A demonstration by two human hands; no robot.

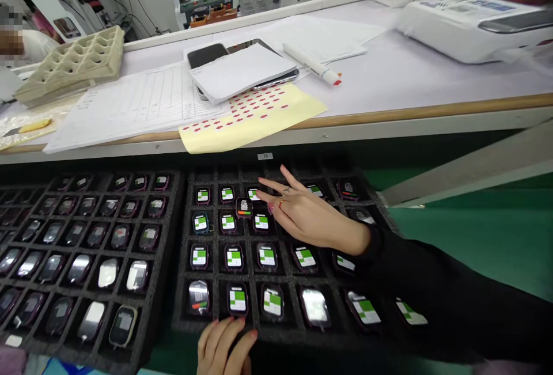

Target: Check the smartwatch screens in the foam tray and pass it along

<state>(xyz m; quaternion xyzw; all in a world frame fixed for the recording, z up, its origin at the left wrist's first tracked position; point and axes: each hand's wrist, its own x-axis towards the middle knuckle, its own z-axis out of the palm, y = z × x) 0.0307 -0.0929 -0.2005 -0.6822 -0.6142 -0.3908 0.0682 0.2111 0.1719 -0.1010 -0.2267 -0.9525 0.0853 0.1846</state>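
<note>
My right hand (pixel 302 213) reaches over a dark foam tray (pixel 250 329) from the right, its fingers spread. Just left of its fingertips, one smartwatch (pixel 244 208) with a dark screen of small text sits across the dividers; whether a finger touches it I cannot tell. More smartwatches (pixel 234 257) lie in the compartments, most with green and white screens. My right hand and sleeve cover part of the tray. At the tray's front edge, my left hand (pixel 224 349) rests with its fingers extended, near a lit smartwatch (pixel 237 298).
A second foam tray (pixel 162 277) of smartwatches stands to the left. Above, a white bench (pixel 363 87) bears papers (pixel 142 98), a yellow sticker sheet (pixel 254 121), phones (pixel 207 55), a marker (pixel 313 65) and a white device (pixel 466 26). A grey support bar (pixel 466 162) slants at right.
</note>
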